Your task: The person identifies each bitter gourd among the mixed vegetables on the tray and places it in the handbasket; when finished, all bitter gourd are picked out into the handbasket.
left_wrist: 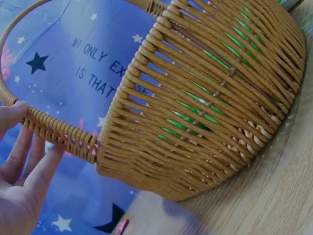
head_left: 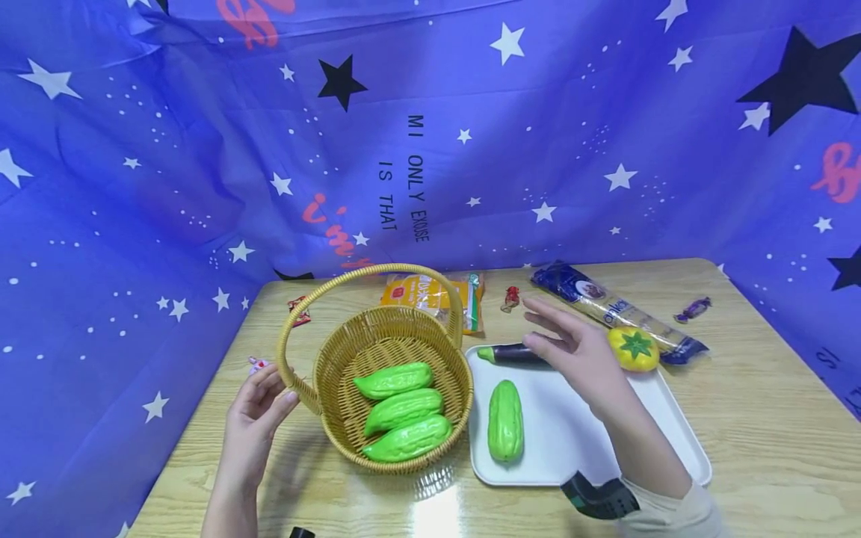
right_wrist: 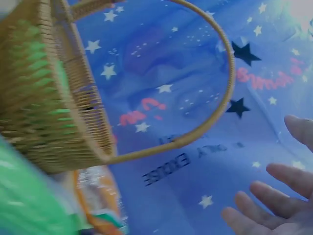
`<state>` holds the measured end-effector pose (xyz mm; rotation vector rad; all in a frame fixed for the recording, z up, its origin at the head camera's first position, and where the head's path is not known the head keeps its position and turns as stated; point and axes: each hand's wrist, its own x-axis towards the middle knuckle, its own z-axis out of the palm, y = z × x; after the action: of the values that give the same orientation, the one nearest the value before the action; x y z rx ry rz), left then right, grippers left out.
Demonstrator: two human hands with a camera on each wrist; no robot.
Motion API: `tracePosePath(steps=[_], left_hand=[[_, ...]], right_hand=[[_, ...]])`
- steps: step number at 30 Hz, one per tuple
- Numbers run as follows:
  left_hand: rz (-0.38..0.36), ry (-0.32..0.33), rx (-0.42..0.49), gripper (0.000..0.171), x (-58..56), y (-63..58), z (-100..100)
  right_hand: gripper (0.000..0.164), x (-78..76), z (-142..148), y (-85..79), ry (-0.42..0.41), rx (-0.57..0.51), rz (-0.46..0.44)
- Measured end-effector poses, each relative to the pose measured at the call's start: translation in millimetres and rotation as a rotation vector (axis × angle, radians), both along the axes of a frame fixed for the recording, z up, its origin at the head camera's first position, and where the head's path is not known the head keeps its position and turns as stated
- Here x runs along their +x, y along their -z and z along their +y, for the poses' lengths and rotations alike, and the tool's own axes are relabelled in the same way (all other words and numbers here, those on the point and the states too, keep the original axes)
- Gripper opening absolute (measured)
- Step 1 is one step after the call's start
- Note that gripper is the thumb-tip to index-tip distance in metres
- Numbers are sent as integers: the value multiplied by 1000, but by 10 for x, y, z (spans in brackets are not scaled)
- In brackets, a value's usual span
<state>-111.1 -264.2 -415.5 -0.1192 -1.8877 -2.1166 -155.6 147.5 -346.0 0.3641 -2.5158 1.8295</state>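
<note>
My left hand [head_left: 252, 422] is at the left foot of the wicker basket's handle [left_wrist: 63, 129], thumb and fingers on either side of it. Inside the basket [head_left: 327, 403] lie three green toy bitter melons [head_left: 403, 409] in a row. My right hand [head_left: 581, 355] hovers over the white tray [head_left: 558, 448], fingers spread and holding nothing. Beneath it a dark eggplant [head_left: 514, 354] is partly hidden. Another green bitter melon [head_left: 505, 421] rests on the tray's left side, and a yellow fruit with a green star-shaped top [head_left: 634, 348] sits at the upper right.
Behind the basket lies an orange food packet [head_left: 430, 295]. A long blue pasta bag [head_left: 592, 299] lies behind the tray. Wrapped candies lie around: a red one [head_left: 511, 299], a purple one [head_left: 693, 309] and a pink-white one [head_left: 258, 364]. A starry blue cloth [head_left: 471, 172] hangs behind the table.
</note>
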Motion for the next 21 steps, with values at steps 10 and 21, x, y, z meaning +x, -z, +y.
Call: tracePosePath(steps=[10,21], left_hand=[[-5,-1,3,41,5,-9,2],[-12,-8,3,42,1,-10,3]], right_hand=[[67,291,-143,661,118,-16,-76],[83,379,-369,1078,180,269,-203]])
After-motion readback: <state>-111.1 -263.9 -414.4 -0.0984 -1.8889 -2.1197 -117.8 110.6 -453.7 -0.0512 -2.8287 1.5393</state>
